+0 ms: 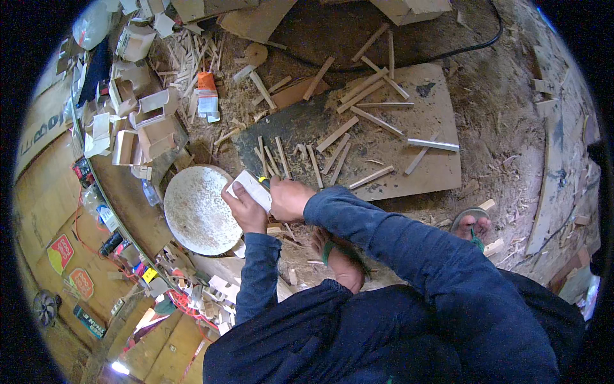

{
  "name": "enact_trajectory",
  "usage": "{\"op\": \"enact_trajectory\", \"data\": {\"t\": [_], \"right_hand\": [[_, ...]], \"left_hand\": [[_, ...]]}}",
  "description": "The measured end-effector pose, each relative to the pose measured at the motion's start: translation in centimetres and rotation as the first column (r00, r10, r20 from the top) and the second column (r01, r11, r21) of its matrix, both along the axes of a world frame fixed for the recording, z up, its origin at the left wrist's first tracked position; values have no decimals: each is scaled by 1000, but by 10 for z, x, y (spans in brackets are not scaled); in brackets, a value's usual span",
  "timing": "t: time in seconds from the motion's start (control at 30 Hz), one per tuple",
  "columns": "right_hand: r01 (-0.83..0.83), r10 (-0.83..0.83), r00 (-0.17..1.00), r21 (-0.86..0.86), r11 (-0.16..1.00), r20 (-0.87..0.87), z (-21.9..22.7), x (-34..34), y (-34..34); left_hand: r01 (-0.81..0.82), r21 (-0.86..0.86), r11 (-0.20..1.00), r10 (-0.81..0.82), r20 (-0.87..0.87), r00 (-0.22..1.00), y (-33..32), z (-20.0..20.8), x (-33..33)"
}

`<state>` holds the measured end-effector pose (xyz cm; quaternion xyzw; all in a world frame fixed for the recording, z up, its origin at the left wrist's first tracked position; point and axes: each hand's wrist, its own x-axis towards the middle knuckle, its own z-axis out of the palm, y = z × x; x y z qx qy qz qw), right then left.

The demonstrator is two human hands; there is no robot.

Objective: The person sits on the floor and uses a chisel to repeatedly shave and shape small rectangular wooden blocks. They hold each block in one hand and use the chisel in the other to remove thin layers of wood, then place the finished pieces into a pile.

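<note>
My left hand (pixel 248 211) is closed around a small white box-like block (pixel 257 192), held tilted up over the right side of a white round disc. Pressed close against the block's right side is my right hand (pixel 291 198), its fingers curled. A small yellow and black piece (pixel 263 182), perhaps part of a tool, shows at those fingers; most of it is hidden. The round disc (pixel 192 214) is speckled with dust and bits of wood. Several short wooden sticks (pixel 283 157) lie just beyond my hands.
A dark, worn board (pixel 422 173) strewn with wooden sticks lies on the sawdust-covered ground. Open cardboard boxes (pixel 157 137) and an orange and white packet (pixel 207 96) are at the left. A black cable (pixel 441 57) curves across the far side. My sandalled foot (pixel 472 225) rests right.
</note>
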<state>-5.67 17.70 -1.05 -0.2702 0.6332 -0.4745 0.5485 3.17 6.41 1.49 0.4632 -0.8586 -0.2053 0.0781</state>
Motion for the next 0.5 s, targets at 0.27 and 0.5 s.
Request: {"op": "enact_trajectory", "data": {"t": [0.27,0.5], "right_hand": [[-74,70,995,51,996,75,11,15,33],[-47,46,993,7,999,106,8,28,52]], "left_hand": [[-56,-26,998,56,2,998,4,2,-6],[-38,-39,999,37,-20,999,8,4,-6]]}}
